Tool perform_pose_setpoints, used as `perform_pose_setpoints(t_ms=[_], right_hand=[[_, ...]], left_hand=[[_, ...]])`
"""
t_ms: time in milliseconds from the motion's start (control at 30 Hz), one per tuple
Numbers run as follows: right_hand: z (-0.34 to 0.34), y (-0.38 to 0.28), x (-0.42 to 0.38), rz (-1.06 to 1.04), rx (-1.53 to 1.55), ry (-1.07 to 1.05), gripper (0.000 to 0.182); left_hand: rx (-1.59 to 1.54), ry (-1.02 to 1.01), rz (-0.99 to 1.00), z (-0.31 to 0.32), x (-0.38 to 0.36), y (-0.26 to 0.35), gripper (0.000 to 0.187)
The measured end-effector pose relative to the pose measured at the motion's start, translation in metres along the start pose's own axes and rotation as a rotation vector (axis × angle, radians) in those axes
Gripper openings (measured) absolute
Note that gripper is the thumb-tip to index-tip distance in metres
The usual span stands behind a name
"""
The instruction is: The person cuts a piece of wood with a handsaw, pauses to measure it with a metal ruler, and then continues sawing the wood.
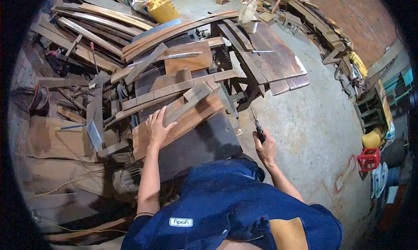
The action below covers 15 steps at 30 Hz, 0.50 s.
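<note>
My left hand (157, 129) lies flat, fingers spread, on a brown wooden board (191, 117) that rests on a dark machine table (204, 141). My right hand (264, 146) is off the table's right edge, closed around the dark handle of a screwdriver (257, 124) whose thin shaft points up and away. A grey wooden strip (187, 103) lies across the board just beyond my left fingers. My blue shirt fills the bottom of the view.
Stacked planks and curved wooden slats (109, 19) pile up at the left and back. A table saw with boards (270, 54) stands behind. A yellow container (162, 9) is far back. Bare concrete floor (318, 119) lies to the right, with a red crate (368, 159).
</note>
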State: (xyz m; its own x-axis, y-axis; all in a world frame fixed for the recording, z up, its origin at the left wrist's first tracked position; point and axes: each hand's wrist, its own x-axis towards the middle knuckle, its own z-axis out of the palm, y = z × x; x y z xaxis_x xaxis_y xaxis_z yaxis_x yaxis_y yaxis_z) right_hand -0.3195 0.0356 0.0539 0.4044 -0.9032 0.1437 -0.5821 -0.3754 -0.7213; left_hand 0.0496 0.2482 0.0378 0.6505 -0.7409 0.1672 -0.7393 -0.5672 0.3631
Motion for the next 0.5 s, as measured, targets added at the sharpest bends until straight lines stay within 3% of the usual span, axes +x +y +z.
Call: perform_pose_setpoints(t_ms=[233,300,500], right_hand=[[0.017,-0.01,-0.005,-0.064,0.082,-0.124,0.028],[0.018,-0.01,-0.009,-0.169,0.083,-0.119,0.034],[0.013,-0.006,-0.02,-0.046,0.101,-0.189,0.036]], left_hand=[[0.053,0.106,-0.019,0.003,-0.02,0.005,0.082],[0.048,0.098,-0.028,0.008,-0.023,0.002,0.082],[0.049,0.047,-0.073,-0.004,-0.018,0.016,0.08]])
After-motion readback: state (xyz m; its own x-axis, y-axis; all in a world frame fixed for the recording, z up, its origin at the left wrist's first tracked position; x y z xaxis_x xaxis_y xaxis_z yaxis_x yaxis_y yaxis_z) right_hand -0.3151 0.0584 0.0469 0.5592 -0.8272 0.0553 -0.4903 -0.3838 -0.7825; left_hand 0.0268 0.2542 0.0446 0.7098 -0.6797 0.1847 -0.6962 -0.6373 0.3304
